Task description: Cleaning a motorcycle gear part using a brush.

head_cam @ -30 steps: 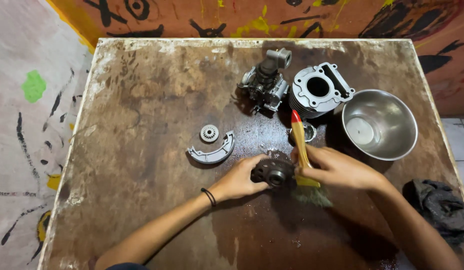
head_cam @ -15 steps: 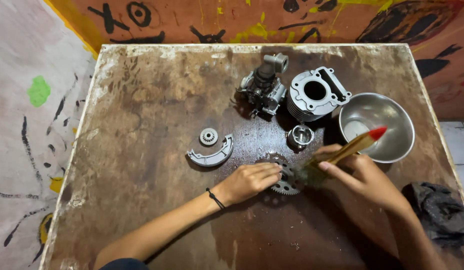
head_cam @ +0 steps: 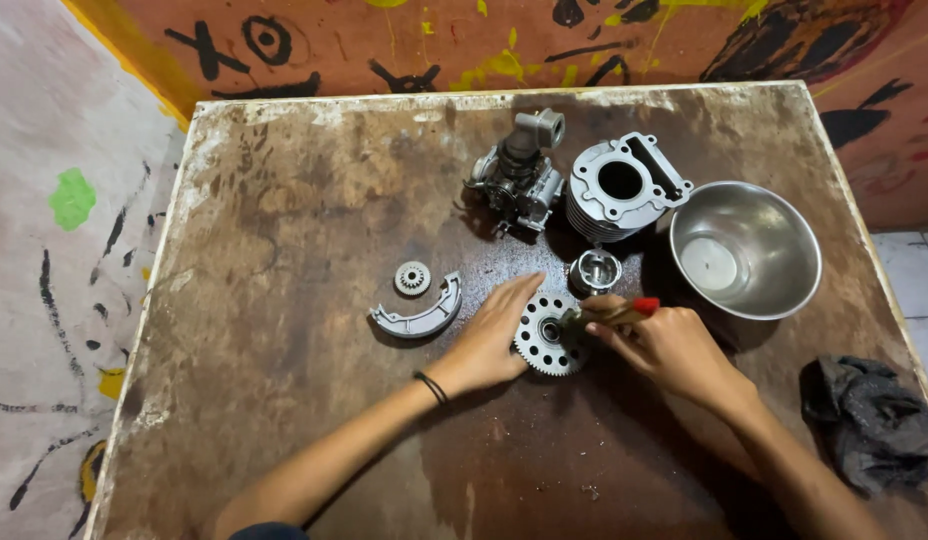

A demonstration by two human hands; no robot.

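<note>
A worn brown counter [head_cam: 284, 230] stands against an orange wall painted with black and yellow marks; the counter's edges are chipped pale. Near its middle lies a toothed gear wheel [head_cam: 547, 347], flat on the surface. Your left hand [head_cam: 494, 340] rests on the counter with its fingers spread flat against the wheel's left edge, steadying it rather than closing around it; the grip is wide. A dark band circles that wrist. Your right hand [head_cam: 669, 345] has a narrow grip closed around a brush [head_cam: 612, 315] with a wooden handle and a red tip, its bristle end set against the wheel's hub.

Just beyond the wheel stands a small metal piston [head_cam: 594, 271]. Behind it sit a finned engine cylinder [head_cam: 624, 187] and, to its left, a carburettor [head_cam: 522, 175], the two close together. To the right of the cylinder sits a steel bowl [head_cam: 784, 240]. Left of your left hand lies a curved brake shoe [head_cam: 419, 320], with a small gear [head_cam: 412, 277] just above it. A dark rag [head_cam: 869, 420] lies near the counter's right edge, well apart from the wheel.
</note>
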